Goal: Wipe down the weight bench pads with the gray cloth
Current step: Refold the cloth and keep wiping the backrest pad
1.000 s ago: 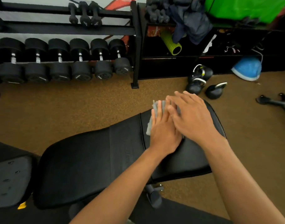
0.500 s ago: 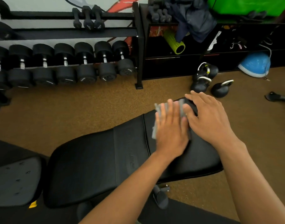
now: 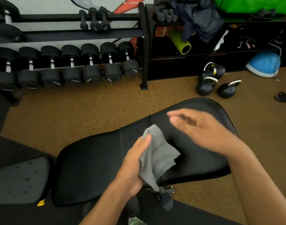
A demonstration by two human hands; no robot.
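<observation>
Gray cloth (image 3: 156, 156) hangs bunched in the lower middle of the frame, pinched by the left grip (image 3: 134, 161), whose thumb lies over its upper edge. It hangs in front of the black pad (image 3: 90, 168); whether its lower edge touches the pad cannot be told. The right grip (image 3: 204, 130), blurred, hovers over the pad's far end at centre right, fingers straight and loosely spread, holding nothing. Across the upper left a rack carries a row of black dumbbells (image 3: 72, 65). On the brown floor (image 3: 74, 114) at upper right stand three kettlebells (image 3: 220, 85), near a blue dome (image 3: 264, 65). A green foam roller (image 3: 181, 43) leans on a dark shelf above them.
</observation>
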